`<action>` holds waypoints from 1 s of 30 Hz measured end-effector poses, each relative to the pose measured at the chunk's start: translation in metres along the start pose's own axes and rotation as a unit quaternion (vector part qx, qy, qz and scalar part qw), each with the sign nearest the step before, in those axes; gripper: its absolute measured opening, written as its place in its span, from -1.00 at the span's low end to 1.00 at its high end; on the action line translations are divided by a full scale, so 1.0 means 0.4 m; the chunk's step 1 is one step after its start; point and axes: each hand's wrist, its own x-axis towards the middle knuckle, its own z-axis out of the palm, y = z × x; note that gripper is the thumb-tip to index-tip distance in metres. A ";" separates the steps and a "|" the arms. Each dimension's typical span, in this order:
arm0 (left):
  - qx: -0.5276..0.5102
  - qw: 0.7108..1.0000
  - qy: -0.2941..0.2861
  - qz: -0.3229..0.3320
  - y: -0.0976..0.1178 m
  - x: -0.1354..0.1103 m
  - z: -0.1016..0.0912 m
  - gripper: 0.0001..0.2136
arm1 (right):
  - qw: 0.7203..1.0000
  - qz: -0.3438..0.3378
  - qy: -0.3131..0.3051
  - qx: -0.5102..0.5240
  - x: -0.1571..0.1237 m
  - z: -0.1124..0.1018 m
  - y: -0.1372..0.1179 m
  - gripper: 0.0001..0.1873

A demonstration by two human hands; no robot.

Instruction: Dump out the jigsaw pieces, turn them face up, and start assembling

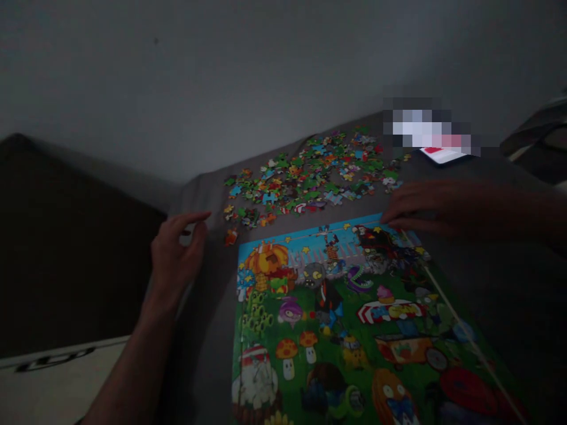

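A colourful cartoon puzzle board (305, 336) lies on the grey cloth-like surface, its picture showing pumpkins, mushrooms and zombie figures. My right hand (425, 203) reaches in from the right, with its fingertips close together at the board's top edge near the right corner. Whatever lies between those fingertips is too dark and small to make out. To the left of the board, my left hand (179, 251) hovers with thumb and index finger apart, nothing visible in between. Loose jigsaw pieces (305, 171) are spread beyond the board's top edge.
A lit phone (445, 154), partly blurred out, lies at the back right. A pale wall (221, 77) rises behind the surface. On the left stands a dark panel (66, 248), with a light-coloured area (57, 383) below it. The whole scene is dim.
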 end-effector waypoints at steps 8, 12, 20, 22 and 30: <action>0.032 0.987 -0.156 0.036 -0.037 -0.008 0.009 -0.67 | 0.997 -0.044 0.055 -0.033 -0.005 0.017 0.013 -0.65; 0.034 0.982 -0.182 0.033 -0.021 -0.011 0.010 -0.72 | 0.995 -0.052 0.079 -0.043 -0.012 0.031 0.032 -0.68; -0.010 0.984 -0.173 0.030 -0.016 -0.009 0.008 -0.71 | 0.993 -0.065 0.076 -0.061 -0.008 0.034 0.027 -0.63; -0.024 0.985 -0.169 0.026 -0.003 -0.012 0.001 -0.69 | 0.993 -0.061 0.078 -0.061 -0.006 0.033 0.023 -0.63; -0.134 0.964 -0.169 0.154 0.130 -0.028 0.008 -0.79 | 0.998 -0.027 0.043 -0.029 -0.006 0.038 0.022 -0.63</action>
